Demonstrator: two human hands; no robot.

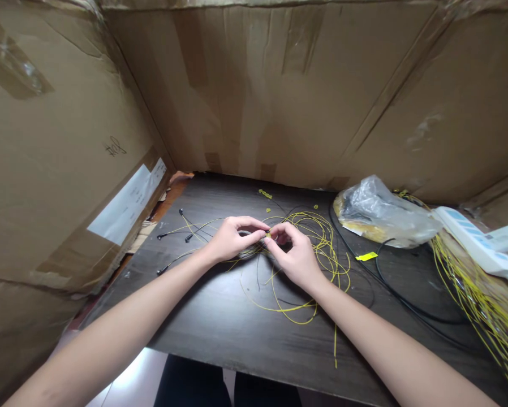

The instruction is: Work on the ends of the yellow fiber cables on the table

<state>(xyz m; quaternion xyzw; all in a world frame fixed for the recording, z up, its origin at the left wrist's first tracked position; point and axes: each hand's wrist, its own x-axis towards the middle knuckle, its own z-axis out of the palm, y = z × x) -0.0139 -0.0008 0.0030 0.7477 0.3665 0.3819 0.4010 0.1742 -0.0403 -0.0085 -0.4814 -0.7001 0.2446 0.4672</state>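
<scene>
My left hand [233, 240] and my right hand [294, 254] meet fingertip to fingertip above the table's middle. Both are closed in a pinch around a small yellow piece [268, 234] with a dark end; its exact kind is too small to make out. Beneath and around my hands lie loosely coiled thin yellow and black wires [322, 237]. To the left, several wire ends carry black connectors [189, 238]. Beyond my fingers, a short row of tiny yellow pieces [265, 194] lies on the tabletop, with single yellow pieces [315, 207] nearby.
Cardboard walls [254, 102] enclose the dark wooden table [211, 333] at back and sides. On the right are a clear plastic bag [383, 212], a white power strip [477, 240], a thick bundle of yellow wires [470, 282] and a black cable [402, 299] with a yellow tag [366, 256].
</scene>
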